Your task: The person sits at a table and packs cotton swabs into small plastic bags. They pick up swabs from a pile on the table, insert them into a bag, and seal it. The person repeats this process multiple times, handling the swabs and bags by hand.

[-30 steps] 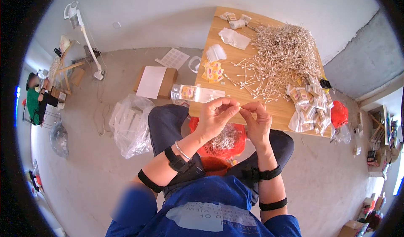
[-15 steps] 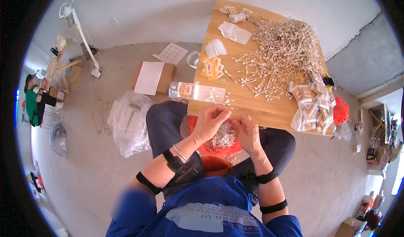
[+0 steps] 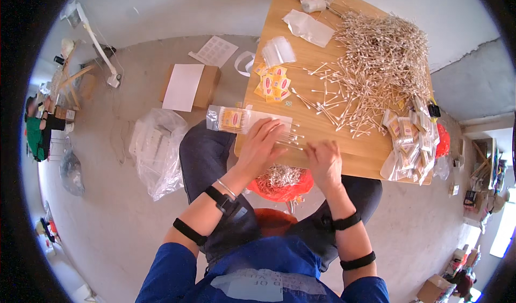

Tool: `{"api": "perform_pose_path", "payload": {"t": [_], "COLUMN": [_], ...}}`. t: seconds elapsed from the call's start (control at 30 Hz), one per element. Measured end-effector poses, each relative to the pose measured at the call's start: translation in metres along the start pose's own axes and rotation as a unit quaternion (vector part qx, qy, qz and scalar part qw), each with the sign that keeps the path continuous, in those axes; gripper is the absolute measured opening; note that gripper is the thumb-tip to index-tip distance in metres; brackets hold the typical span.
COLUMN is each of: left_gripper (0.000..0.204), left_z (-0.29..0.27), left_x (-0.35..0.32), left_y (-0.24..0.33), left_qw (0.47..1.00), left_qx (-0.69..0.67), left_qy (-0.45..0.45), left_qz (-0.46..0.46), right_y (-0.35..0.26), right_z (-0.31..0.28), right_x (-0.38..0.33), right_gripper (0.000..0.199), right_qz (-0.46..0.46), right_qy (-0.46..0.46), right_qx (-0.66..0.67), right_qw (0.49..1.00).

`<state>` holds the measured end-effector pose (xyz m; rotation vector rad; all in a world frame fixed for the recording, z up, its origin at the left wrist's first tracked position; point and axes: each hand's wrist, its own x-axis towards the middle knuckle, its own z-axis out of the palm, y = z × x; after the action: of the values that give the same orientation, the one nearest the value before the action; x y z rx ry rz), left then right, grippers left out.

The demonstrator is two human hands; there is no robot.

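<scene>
My left hand (image 3: 262, 144) rests on a clear plastic packet (image 3: 236, 119) of cotton swabs that lies at the near left edge of the wooden table (image 3: 279, 45). Swab tips (image 3: 293, 137) stick out of the packet's right end, between my hands. My right hand (image 3: 324, 160) lies flat on the table just right of those tips, fingers apart, holding nothing that I can see. A big heap of loose cotton swabs (image 3: 384, 55) covers the far right of the table.
Small yellow-and-red labels (image 3: 272, 82) and empty clear bags (image 3: 278, 51) lie left of the heap. Filled packets (image 3: 411, 141) pile at the table's right edge. A red bag with swabs (image 3: 279, 182) sits on my lap. A cardboard box (image 3: 188, 87) and plastic bag (image 3: 156, 150) are on the floor.
Both hands came down from in front of my chest to the table's near edge. The left hand now presses on the packet; the right hand has spread flat beside it.
</scene>
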<state>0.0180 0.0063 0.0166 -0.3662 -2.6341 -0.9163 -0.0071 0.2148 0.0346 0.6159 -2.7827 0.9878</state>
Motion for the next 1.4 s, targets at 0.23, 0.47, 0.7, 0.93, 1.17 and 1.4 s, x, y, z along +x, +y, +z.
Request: {"api": "perform_pose_path", "payload": {"t": [0.23,0.47,0.7,0.93,1.17,1.4], "left_gripper": [0.056,0.055,0.060,0.067,0.066,0.066], "left_z": [0.014,0.014,0.014,0.015,0.011,0.010], "left_x": [0.011,0.011,0.009,0.009,0.014,0.014], "left_y": [-0.007,-0.007,-0.007,-0.008,-0.004,-0.005], "left_qw": [0.999,0.999,0.999,0.998,0.997,0.996], "left_qx": [-0.021,0.000,-0.008,0.007,0.010,0.007], "left_qy": [-0.029,-0.037,-0.034,-0.046,-0.065,-0.070], "left_qz": [-0.015,-0.014,-0.031,-0.038,-0.043,-0.048], "right_y": [0.016,0.021,0.023,0.015,0.025,0.030], "right_z": [0.033,0.039,0.027,0.022,0.029,0.029], "right_x": [0.082,0.091,0.067,0.058,0.086,0.087], "right_gripper": [0.012,0.009,0.010,0.015,0.016,0.012], "right_qz": [0.038,0.028,-0.032,-0.056,-0.037,-0.007], "right_qy": [0.072,0.035,0.014,-0.007,0.018,0.047], "right_qx": [-0.080,-0.121,-0.099,-0.060,-0.105,-0.188], "right_qw": [0.993,0.992,0.994,0.997,0.994,0.981]}}
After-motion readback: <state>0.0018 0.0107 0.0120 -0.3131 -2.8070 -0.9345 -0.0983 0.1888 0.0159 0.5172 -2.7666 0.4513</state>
